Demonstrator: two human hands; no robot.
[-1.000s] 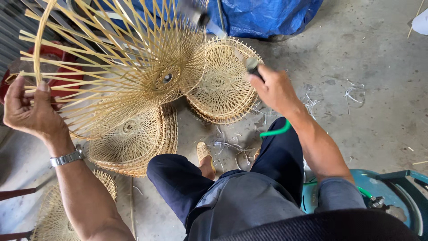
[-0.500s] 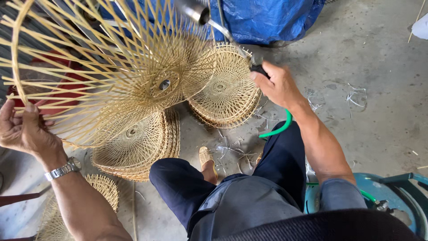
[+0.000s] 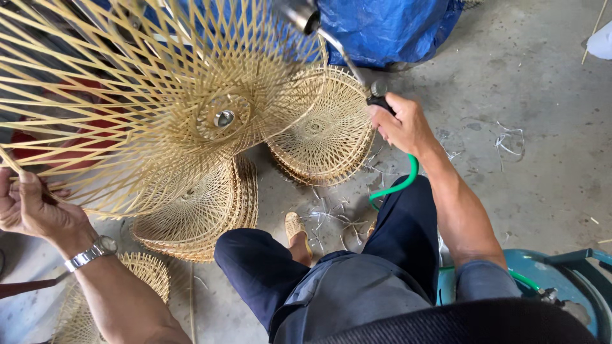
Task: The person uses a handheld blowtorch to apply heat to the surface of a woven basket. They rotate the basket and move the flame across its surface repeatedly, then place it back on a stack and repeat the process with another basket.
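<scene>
Hands both busy — your left hand (image 3: 32, 213) is closed on the rim of the bamboo frame (image 3: 153, 95), held up at upper left over the stacked baskets (image 3: 197, 213). Your right hand (image 3: 401, 124) clasps the torch (image 3: 338, 44) handle, green hose (image 3: 398, 185) trailing down — nozzle beside the frame.

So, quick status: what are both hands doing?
Left hand grips bamboo frame rim. Right hand holds torch. Woven stacks below.

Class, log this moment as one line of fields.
left hand: grips woven bamboo frame rim | right hand: holds torch with green hose | floor: stacked bamboo frames
</scene>
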